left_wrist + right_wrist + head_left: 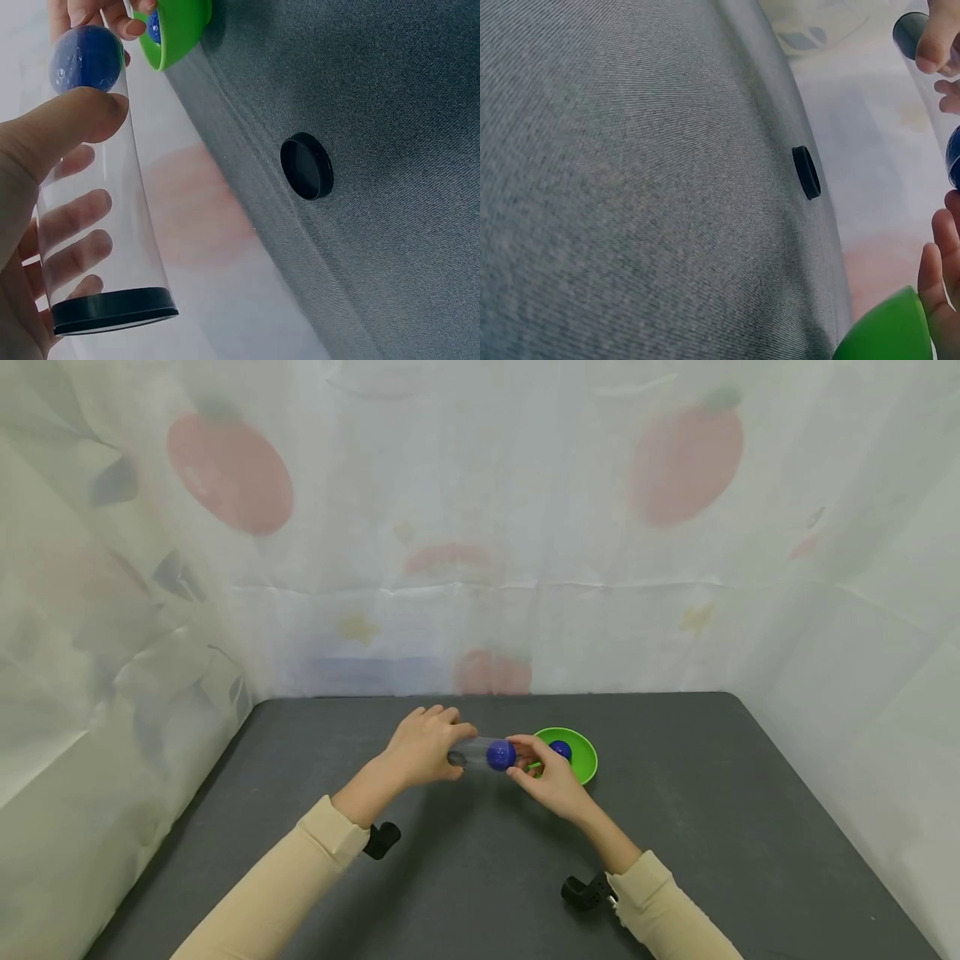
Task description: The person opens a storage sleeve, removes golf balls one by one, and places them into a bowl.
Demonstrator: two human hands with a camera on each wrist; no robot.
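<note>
The left hand (423,747) is wrapped around a clear tube (476,752), with the thumb on one side and the other fingers (71,217) curled on the far side. The tube lies sideways, up off the table (712,827), between the two hands. One end has a black cap (112,309) on it. At the other end, which is open, there is a blue ball (501,755) right in the mouth of the tube. The right hand (551,777) is at that end, and its fingertips pinch the ball. From the left wrist view the ball (85,58) sits at the top of the tube (105,195), and the thumb (75,124) presses on the tube just under it. A green bowl (581,747) stands on the table just behind the right hand. A second blue ball (560,749) lies inside the bowl. A loose black lid (307,166) lies flat on the table, well apart from the hands. It shows in the right wrist view too, as a small black disc (806,172) seen from the side. Both arms wear cream sleeves (300,860). A thin white cloth with red fruit shapes (228,472) hangs behind the table and along its sides.
</note>
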